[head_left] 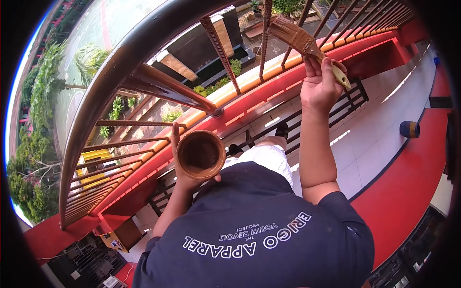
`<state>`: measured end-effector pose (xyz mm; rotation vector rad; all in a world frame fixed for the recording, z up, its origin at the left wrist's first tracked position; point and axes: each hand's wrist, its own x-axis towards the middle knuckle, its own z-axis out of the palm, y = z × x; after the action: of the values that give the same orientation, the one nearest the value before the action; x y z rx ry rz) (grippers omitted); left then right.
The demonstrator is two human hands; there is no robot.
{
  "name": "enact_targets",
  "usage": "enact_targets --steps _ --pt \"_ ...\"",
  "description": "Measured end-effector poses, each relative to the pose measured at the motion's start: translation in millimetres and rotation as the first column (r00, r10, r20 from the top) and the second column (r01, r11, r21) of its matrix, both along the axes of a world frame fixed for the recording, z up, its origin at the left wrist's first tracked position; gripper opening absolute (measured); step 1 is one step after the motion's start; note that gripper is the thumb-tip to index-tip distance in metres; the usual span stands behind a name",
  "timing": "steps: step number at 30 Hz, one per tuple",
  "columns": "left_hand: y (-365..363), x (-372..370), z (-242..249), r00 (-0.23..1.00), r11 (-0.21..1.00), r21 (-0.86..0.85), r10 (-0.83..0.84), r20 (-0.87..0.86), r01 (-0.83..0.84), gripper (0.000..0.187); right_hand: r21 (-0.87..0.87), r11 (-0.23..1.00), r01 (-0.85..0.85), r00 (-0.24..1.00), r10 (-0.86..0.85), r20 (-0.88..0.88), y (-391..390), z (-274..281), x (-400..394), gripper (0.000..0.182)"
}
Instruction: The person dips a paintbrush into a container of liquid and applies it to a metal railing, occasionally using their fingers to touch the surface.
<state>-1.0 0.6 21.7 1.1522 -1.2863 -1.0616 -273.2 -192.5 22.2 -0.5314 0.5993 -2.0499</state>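
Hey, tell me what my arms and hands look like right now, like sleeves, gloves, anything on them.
Your dark shirt has short sleeves, leaving both forearms bare. Your left hand and right hand wear no gloves. No watch shows on either wrist.

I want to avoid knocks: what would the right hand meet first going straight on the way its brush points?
Brush leading, the right hand would probably meet the twisted railing bar by the bristle tips; depth is unclear.
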Motion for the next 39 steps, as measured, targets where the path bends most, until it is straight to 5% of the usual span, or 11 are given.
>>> enact_targets --steps 5,8,13,20,22,24,28,32,36,39 --pt "-1 -5 0 1.000 1.000 0.020 -0.006 -0.013 0.006 0.154 0.176 0.982 -0.074 0.986 0.098 -0.134 -7 -47 -11 0.023" --pt "-1 2 -5 0.992 1.000 0.013 -0.011 0.128 0.009 0.154 0.218 0.972 -0.091 0.988 0.116 -0.105 2 -55 -24 0.020" --pt "-4 -12 -3 1.000 1.000 0.031 -0.001 -0.013 0.001 0.152 0.163 0.979 -0.121 0.990 0.108 0.086 -6 -19 -14 0.017" --pt "-10 -17 5 1.000 0.999 0.034 -0.004 0.011 0.003 0.150 0.301 0.947 -0.117 0.987 0.145 -0.072 6 -68 -19 0.019" --pt "-11 -19 5 1.000 0.998 0.064 0.008 -0.026 -0.006 0.150 0.130 0.991 0.035 0.954 0.005 -0.299 11 -58 -22 0.021" --pt "-12 -22 2 0.999 0.997 0.072 0.007 -0.034 -0.004 0.150 -0.126 0.968 0.217 0.790 -0.250 -0.560 14 -46 -16 0.023" --pt "-17 -27 4 1.000 0.996 0.085 -0.012 0.009 0.012 0.150 -0.477 0.865 0.157 0.360 -0.500 -0.788 24 -43 8 0.026" --pt "-26 -23 0 0.994 0.999 0.016 -0.052 0.096 0.050 0.150 -0.439 0.893 0.098 0.343 -0.444 -0.828 38 -82 3 0.028" --pt "-29 -24 -5 0.994 0.998 0.041 -0.050 0.097 0.046 0.153 -0.501 0.850 0.162 0.373 -0.523 -0.766 37 -61 3 0.028" --pt "-31 -30 -6 0.993 0.997 0.052 -0.059 0.106 0.053 0.154 -0.528 0.849 0.022 0.303 -0.509 -0.806 33 -58 7 0.030"
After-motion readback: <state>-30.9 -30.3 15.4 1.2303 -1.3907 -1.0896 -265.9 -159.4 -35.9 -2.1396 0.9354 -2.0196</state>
